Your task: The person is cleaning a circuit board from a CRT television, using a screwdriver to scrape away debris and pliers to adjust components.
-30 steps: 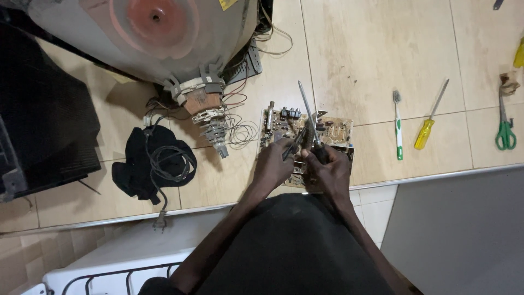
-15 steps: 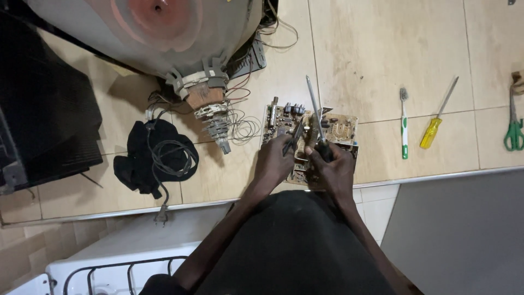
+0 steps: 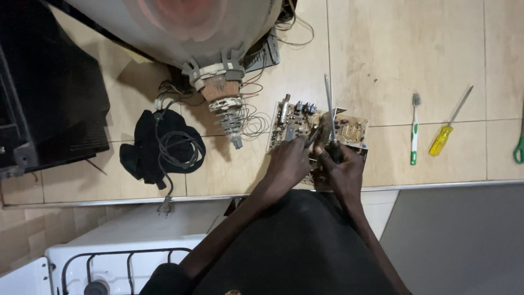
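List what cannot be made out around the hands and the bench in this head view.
- Near part of circuit board: under left hand and right hand.
- Dark tool in left hand: too small to identify.
- Screwdriver handle: inside right hand.
- Green handle: cut by right edge.

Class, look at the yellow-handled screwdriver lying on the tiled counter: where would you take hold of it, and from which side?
Grip the yellow-handled screwdriver by its thick yellow handle, probably from above. It lies flat on the beige tiled counter, handle towards the counter's near edge and the thin metal shaft pointing away. The green-and-white toothbrush lies apart on one side, so fingers can close across the handle.
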